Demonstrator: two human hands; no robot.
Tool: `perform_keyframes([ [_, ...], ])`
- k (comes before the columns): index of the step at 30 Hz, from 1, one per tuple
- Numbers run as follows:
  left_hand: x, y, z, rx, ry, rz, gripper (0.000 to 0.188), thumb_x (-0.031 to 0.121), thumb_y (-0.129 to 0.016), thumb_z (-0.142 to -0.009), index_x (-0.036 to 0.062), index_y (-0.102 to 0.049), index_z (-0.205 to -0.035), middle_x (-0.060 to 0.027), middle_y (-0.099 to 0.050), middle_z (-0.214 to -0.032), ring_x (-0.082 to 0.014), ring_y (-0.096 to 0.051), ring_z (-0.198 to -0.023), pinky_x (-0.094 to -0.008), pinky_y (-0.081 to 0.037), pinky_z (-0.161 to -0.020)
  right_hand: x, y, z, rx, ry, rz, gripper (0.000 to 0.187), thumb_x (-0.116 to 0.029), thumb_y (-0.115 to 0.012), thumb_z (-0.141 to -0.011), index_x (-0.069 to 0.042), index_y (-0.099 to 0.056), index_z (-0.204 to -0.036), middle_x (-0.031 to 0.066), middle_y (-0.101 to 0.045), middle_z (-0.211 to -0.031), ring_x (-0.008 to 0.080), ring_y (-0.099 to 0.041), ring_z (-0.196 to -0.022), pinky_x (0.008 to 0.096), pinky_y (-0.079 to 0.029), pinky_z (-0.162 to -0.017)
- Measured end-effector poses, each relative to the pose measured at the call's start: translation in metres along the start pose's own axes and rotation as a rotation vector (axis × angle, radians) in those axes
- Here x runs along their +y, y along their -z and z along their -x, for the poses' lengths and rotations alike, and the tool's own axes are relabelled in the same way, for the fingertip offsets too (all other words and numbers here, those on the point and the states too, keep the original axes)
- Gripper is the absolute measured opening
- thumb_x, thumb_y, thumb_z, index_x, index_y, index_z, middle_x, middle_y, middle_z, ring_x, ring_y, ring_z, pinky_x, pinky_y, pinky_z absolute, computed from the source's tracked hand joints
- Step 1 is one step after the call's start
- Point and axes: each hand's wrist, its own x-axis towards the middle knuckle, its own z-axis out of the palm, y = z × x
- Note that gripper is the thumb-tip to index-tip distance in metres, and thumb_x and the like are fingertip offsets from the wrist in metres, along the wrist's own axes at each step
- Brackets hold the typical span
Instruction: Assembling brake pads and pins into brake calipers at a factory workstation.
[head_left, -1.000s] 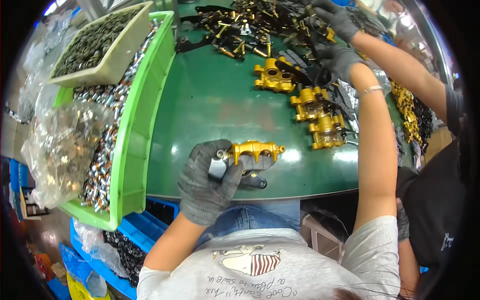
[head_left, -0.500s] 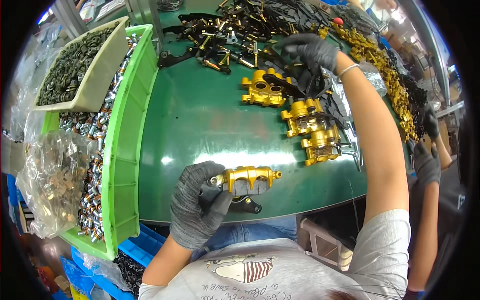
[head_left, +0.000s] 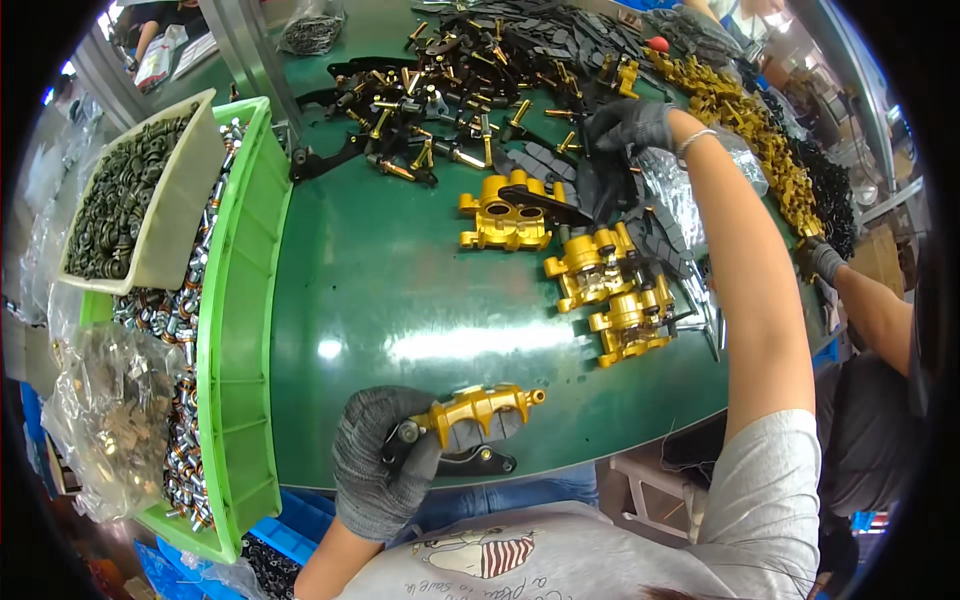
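Observation:
My left hand (head_left: 385, 455), in a grey knit glove, is closed round one end of a gold brake caliper (head_left: 485, 405) near the table's front edge. Grey brake pads (head_left: 475, 433) sit in its underside, and a black bracket (head_left: 482, 460) sticks out below. My right hand (head_left: 635, 127), gloved too, is stretched to the back of the table, its fingers curled down over black parts (head_left: 605, 185). Whatever those fingertips grip is hidden. Between the hands lie several more gold calipers (head_left: 510, 232), one with a black bracket across it.
Loose bolts fill a green crate (head_left: 240, 330) at the left; a cream tray (head_left: 180, 200) of small dark parts rests on it. Black brackets with bolts (head_left: 450, 110) are heaped at the back. Gold parts (head_left: 740, 120) line the right. Another person's gloved hand (head_left: 825, 260) reaches in there.
My left hand and its caliper sit lower in view, the caliper tilted more. My right hand's fingers have curled downward among the black parts. The other person's hand has moved to the gold parts.

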Motion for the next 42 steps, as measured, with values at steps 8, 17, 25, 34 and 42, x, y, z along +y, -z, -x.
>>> perform_keyframes([
  [8, 0.005, 0.002, -0.004, -0.031, -0.023, -0.094, 0.026, 0.006, -0.064, -0.071, 0.0040, -0.061, -0.097, -0.0138, -0.058, -0.096, -0.0282, -0.057, -0.088, -0.0360, -0.045, -0.080, 0.076, 0.008, -0.059, 0.192, 0.052, -0.078, 0.038, -0.024, -0.062, -0.084, -0.009, -0.057, -0.119, 0.0111, -0.062, -0.108, 0.0221, -0.060, -0.090, 0.0343, -0.050, -0.081],
  [17, 0.003, -0.002, -0.004, -0.017, 0.059, -0.025, 0.027, 0.007, -0.063, -0.072, 0.0023, -0.060, -0.098, -0.0158, -0.058, -0.099, -0.0277, -0.057, -0.092, -0.0357, -0.045, -0.082, 0.024, 0.002, -0.010, 0.061, 0.050, -0.138, 0.037, -0.015, -0.062, -0.084, -0.009, -0.056, -0.120, 0.0121, -0.063, -0.110, 0.0248, -0.060, -0.100, 0.0352, -0.049, -0.085],
  [25, -0.002, 0.000, 0.004, 0.017, 0.074, -0.061, 0.026, 0.015, -0.065, -0.076, 0.0020, -0.060, -0.098, -0.0157, -0.058, -0.100, -0.0269, -0.057, -0.092, -0.0353, -0.045, -0.082, -0.095, -0.061, 0.124, 0.047, 0.627, 0.123, 0.044, -0.005, -0.059, -0.076, -0.009, -0.056, -0.119, 0.0130, -0.065, -0.099, 0.0277, -0.064, -0.091, 0.0347, -0.050, -0.081],
  [34, 0.001, -0.002, 0.002, 0.029, 0.062, -0.078, 0.027, 0.017, -0.065, -0.076, 0.0023, -0.061, -0.098, -0.0145, -0.060, -0.098, -0.0265, -0.058, -0.091, -0.0354, -0.045, -0.082, -0.092, -0.061, 0.142, 0.341, 0.798, 0.122, 0.040, -0.004, -0.059, -0.075, -0.009, -0.060, -0.115, 0.0121, -0.062, -0.104, 0.0300, -0.059, -0.093, 0.0372, -0.049, -0.082],
  [42, 0.001, -0.001, -0.001, 0.003, 0.039, -0.075, 0.025, 0.011, -0.064, -0.075, 0.0026, -0.060, -0.098, -0.0149, -0.059, -0.097, -0.0271, -0.058, -0.090, -0.0357, -0.046, -0.082, -0.020, -0.050, 0.104, 0.176, 0.767, 0.043, 0.029, -0.008, -0.055, -0.082, -0.011, -0.064, -0.110, 0.0106, -0.062, -0.109, 0.0302, -0.058, -0.097, 0.0357, -0.048, -0.082],
])
